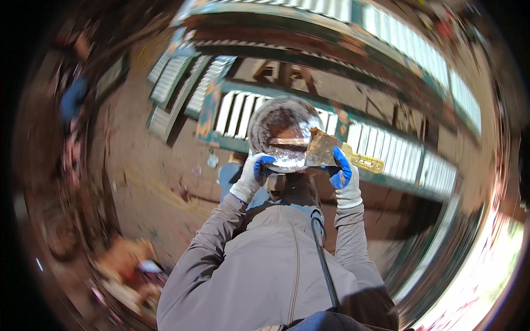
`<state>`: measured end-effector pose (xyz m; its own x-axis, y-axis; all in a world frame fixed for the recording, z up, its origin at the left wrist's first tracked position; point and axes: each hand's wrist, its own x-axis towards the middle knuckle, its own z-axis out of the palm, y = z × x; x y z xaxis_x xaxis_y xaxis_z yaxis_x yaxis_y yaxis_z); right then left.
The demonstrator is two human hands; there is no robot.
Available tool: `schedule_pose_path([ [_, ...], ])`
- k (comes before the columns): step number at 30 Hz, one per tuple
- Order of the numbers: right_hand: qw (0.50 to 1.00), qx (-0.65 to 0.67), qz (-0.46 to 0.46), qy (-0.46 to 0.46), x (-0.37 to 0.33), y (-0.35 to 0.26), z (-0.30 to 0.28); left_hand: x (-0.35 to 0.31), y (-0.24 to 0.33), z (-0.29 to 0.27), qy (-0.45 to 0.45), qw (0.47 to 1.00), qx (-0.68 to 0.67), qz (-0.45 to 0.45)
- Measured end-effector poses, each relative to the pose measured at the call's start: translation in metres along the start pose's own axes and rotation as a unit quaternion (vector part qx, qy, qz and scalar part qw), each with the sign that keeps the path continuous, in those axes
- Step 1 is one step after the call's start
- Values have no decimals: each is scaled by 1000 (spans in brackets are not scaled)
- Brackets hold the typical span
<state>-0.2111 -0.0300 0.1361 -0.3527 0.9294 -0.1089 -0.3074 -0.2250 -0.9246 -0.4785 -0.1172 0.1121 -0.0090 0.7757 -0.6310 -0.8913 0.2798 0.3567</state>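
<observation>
A round metal bowl point(263, 124), smeared inside with dark brown and whitish residue, is held in front of my body. My left hand point(253, 175), in a white and blue work glove, grips its near left rim. In my right hand point(346, 179), gloved alike, is a putty knife point(323, 148) with a wide, rust-brown blade and a yellow handle point(363, 160). Its blade overlaps the bowl's right rim; whether these fingers also hold the rim cannot be made out. A light wooden stick point(290, 142) or handle lies across the bowl, its far end hidden by the blade.
Beneath the bowl lies a louvred shutter panel point(386, 148) with a worn green frame and white slats. A larger similar panel point(314, 27) stretches behind it, and smaller slatted pieces point(175, 83) lie left. Blurred clutter point(132, 270) covers the lower left of the brown floor point(149, 182).
</observation>
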Motion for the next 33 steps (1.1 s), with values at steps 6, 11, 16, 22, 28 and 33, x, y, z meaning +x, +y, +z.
schedule_pose_path([
  [6,836,-477,-113,245,-83,66,64,122,57,-64,-77,984,78,-138],
  [11,880,52,-42,470,-148,122,117,149,58,-59,-11,977,131,-168],
  [16,764,84,-113,630,-165,135,134,55,15,-35,-42,903,271,-331],
  [22,714,72,-171,676,-130,169,86,115,-68,31,-432,531,707,177],
  [28,674,-160,-125,710,-77,189,46,226,-110,60,-301,159,800,495],
  [33,639,-270,-62,718,-65,195,30,222,-132,58,-302,163,825,449],
])
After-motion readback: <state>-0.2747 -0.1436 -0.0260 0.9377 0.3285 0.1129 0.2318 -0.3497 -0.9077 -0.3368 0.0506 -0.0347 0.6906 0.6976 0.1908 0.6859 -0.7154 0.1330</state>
